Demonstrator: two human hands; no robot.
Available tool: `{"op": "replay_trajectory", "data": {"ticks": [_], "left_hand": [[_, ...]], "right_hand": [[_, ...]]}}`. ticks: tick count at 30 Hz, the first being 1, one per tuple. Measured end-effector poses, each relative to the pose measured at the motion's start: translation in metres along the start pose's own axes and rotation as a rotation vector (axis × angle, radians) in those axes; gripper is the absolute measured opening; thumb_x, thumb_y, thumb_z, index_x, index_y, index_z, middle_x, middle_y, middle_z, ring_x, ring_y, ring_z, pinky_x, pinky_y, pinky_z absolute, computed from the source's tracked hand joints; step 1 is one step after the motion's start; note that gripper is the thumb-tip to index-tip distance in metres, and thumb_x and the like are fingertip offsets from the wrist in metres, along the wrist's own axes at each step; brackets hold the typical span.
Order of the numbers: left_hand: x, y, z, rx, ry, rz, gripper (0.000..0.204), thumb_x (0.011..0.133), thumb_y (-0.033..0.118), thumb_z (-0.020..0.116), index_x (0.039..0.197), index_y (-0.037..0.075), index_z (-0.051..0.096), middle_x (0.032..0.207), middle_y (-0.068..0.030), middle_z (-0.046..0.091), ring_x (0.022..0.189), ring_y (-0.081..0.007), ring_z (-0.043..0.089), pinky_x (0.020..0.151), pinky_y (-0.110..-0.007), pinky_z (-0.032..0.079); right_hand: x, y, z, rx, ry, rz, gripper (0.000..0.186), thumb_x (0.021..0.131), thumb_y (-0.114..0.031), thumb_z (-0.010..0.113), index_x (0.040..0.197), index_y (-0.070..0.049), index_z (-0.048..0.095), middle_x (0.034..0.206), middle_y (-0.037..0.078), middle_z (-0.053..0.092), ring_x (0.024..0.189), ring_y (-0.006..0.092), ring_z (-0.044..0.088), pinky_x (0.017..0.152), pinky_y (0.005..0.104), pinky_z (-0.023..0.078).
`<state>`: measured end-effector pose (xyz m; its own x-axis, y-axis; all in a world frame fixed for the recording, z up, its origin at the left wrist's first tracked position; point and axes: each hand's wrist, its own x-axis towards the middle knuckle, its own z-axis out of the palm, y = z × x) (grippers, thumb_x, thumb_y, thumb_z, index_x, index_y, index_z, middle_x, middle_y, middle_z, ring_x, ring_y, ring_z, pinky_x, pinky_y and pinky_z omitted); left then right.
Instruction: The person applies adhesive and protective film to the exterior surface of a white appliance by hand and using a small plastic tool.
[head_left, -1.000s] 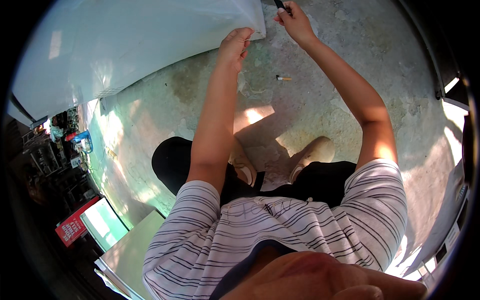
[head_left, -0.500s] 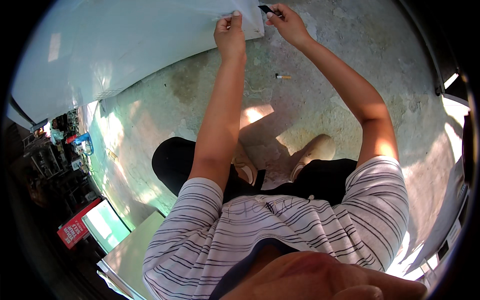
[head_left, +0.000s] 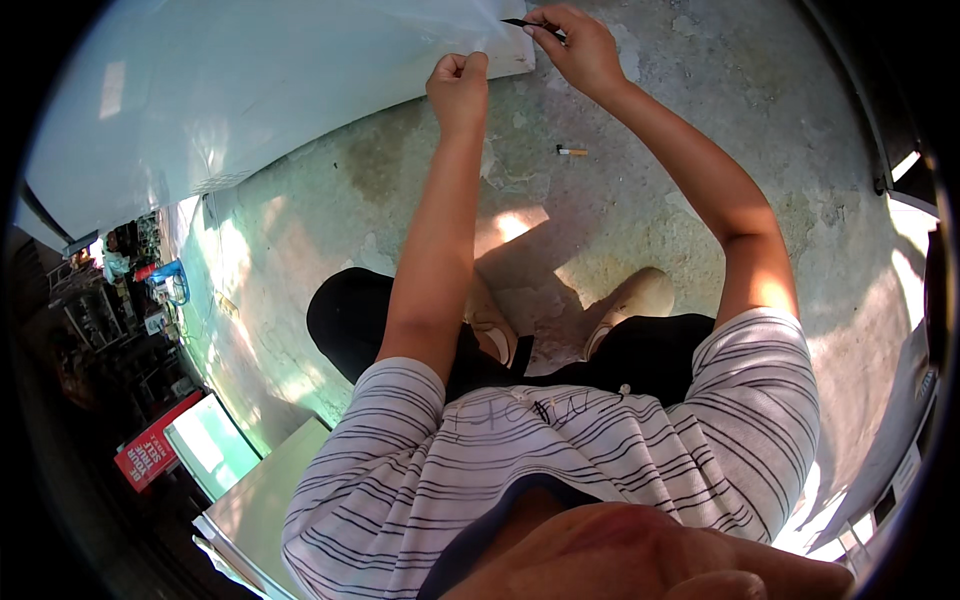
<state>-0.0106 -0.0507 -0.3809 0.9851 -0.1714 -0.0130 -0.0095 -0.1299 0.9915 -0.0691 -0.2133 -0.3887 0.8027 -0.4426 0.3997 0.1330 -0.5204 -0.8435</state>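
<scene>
My right hand (head_left: 590, 55) is shut on a thin black tool (head_left: 515, 22), its tip over the corner of a large white panel (head_left: 280, 80) at the upper left, which has a glossy, slightly wrinkled surface. My left hand (head_left: 458, 90) is closed against the same panel, a little left of and below the right one, with fingertips pinched; whatever is between them is too small to make out. Below both hands, a small black, white and tan object (head_left: 572, 151) lies on the concrete floor.
Cluttered items (head_left: 130, 290) and a blue object (head_left: 170, 282) stand at the left. A red sign (head_left: 155, 445), a pale green panel (head_left: 210, 450) and a greenish box-like surface (head_left: 275, 480) sit lower left. My legs and sandals are below me. A dark frame edge (head_left: 865, 140) runs along the right.
My right hand has come left and slightly down, bringing the black tool over the panel's corner and turning it flatter. My left hand moved up, then slightly back down.
</scene>
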Motion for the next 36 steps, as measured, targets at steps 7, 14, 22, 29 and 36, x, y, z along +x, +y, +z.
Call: {"op": "replay_trajectory", "data": {"ticks": [7,14,22,29,36], "left_hand": [[-0.045,-0.097,-0.043,0.327,-0.062,-0.164,0.019,0.079,0.017,0.067,0.069,0.003,0.059,0.062,0.0018,0.054,0.057,-0.0086,0.045,0.055,-0.026,0.038],[-0.029,-0.045,-0.008,0.187,-0.014,0.003,0.024,0.083,0.023,0.068,0.098,0.004,0.068,0.089,-0.0079,0.066,0.078,-0.0162,0.059,0.075,-0.032,0.047],[-0.016,-0.038,-0.031,1.019,-0.086,0.367,0.037,0.084,0.023,0.070,0.112,0.001,0.062,0.098,-0.0095,0.063,0.071,-0.0152,0.057,0.070,-0.027,0.046],[-0.023,-0.041,-0.012,0.413,-0.246,0.074,0.025,0.085,0.022,0.071,0.103,0.004,0.069,0.091,-0.0039,0.068,0.077,-0.0090,0.058,0.076,-0.024,0.045],[-0.023,-0.007,-0.005,0.241,-0.366,-0.083,0.029,0.086,0.029,0.072,0.101,0.003,0.070,0.092,-0.0007,0.069,0.080,-0.0087,0.060,0.073,-0.023,0.045]], "right_hand": [[-0.001,-0.002,-0.002,-0.116,0.046,-0.234,0.011,0.081,-0.016,0.065,0.087,-0.006,0.067,0.082,0.014,0.065,0.077,0.0346,0.062,0.069,0.0421,0.048],[-0.007,0.007,-0.006,0.049,-0.032,0.230,0.014,0.083,-0.014,0.065,0.095,-0.006,0.064,0.085,0.012,0.065,0.078,0.0314,0.063,0.066,0.0379,0.050],[-0.032,0.046,-0.025,-0.335,-0.524,0.404,0.070,0.087,-0.017,0.068,0.147,-0.019,0.031,0.088,0.004,0.067,0.080,0.0150,0.064,0.072,0.0307,0.051],[-0.047,0.042,-0.049,0.083,-0.601,0.363,0.087,0.087,-0.014,0.069,0.153,-0.026,0.014,0.088,0.004,0.066,0.081,0.0129,0.062,0.072,0.0290,0.050],[-0.036,0.018,-0.055,0.625,-0.956,0.534,0.095,0.082,-0.008,0.073,0.154,-0.026,0.012,0.085,0.000,0.063,0.078,0.0076,0.057,0.071,0.0243,0.045]]}}
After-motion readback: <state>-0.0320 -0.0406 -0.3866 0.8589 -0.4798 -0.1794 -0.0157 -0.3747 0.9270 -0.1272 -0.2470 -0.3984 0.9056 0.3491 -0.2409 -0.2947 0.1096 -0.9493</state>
